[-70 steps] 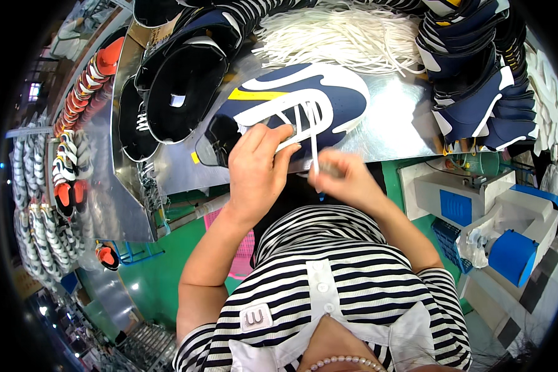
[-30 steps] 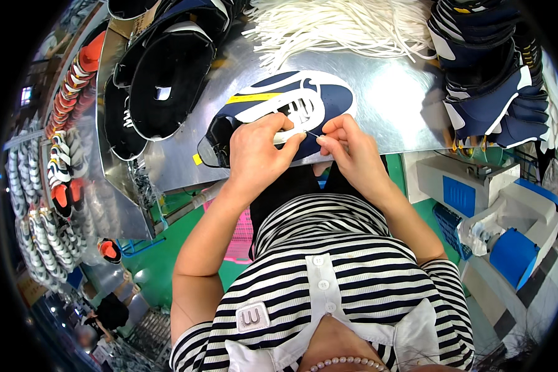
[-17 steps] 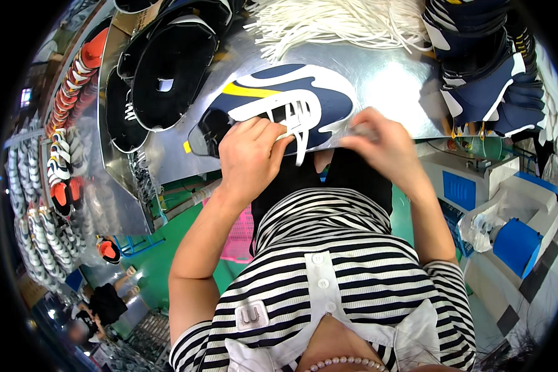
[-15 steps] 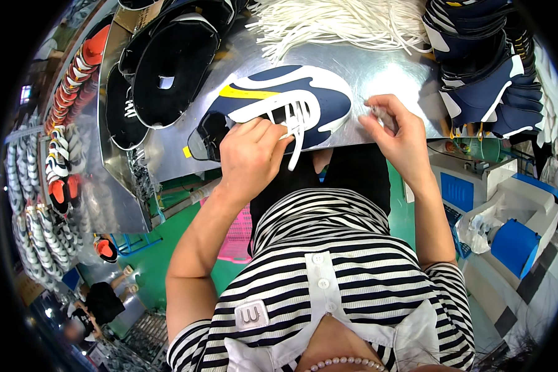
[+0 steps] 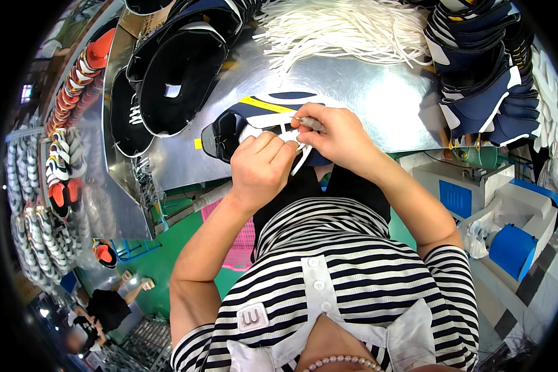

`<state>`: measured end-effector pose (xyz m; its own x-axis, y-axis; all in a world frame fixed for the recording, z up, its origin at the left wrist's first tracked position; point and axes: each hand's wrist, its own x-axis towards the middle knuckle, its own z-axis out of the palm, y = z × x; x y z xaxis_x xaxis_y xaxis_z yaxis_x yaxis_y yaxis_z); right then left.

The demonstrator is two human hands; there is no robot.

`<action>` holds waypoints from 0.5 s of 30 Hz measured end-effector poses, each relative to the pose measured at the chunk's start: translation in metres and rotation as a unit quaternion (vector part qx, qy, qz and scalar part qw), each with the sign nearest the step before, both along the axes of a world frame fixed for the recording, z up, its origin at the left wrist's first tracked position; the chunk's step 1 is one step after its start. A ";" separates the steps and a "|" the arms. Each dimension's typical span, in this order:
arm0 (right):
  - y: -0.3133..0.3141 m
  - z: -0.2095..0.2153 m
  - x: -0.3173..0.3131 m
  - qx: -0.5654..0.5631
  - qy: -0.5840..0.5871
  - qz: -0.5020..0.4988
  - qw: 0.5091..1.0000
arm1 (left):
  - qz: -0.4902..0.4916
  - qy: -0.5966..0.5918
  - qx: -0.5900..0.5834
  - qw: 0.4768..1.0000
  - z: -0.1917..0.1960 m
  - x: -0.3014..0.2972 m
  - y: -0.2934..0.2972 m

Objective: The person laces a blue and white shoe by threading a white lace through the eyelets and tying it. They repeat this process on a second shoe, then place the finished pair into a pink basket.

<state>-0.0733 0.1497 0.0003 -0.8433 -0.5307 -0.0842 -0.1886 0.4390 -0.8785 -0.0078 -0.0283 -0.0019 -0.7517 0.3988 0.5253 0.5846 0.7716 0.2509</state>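
A navy shoe upper (image 5: 248,118) with a yellow stripe and white trim lies at the near edge of a shiny metal table (image 5: 366,93). My left hand (image 5: 261,166) pinches a white lace (image 5: 299,156) at the upper's lacing area. Close beside it, my right hand (image 5: 332,135) holds a small metal tool or the lace tip against the upper. The two hands touch over the shoe and hide most of its middle.
A heap of loose white laces (image 5: 347,28) lies at the table's far side. Black and navy uppers (image 5: 180,74) are piled at the left, more navy uppers (image 5: 483,74) at the right. Shelves of finished shoes (image 5: 56,161) stand left. A white-and-blue machine (image 5: 496,211) sits right.
My right hand had swung out to the right, pulling the lace, and has now come back onto the shoe beside my left hand.
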 end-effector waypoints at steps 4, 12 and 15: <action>0.024 0.056 -0.040 -0.346 0.022 -0.114 0.931 | -0.018 -0.054 0.010 0.998 0.006 -0.004 -0.001; 0.026 0.009 -0.011 -0.246 -0.102 -0.082 0.960 | 0.010 -0.148 0.084 0.985 0.013 -0.005 0.000; 0.012 -0.012 -0.005 -0.249 -0.167 -0.095 0.949 | 0.109 -0.389 0.275 0.872 0.025 -0.006 -0.002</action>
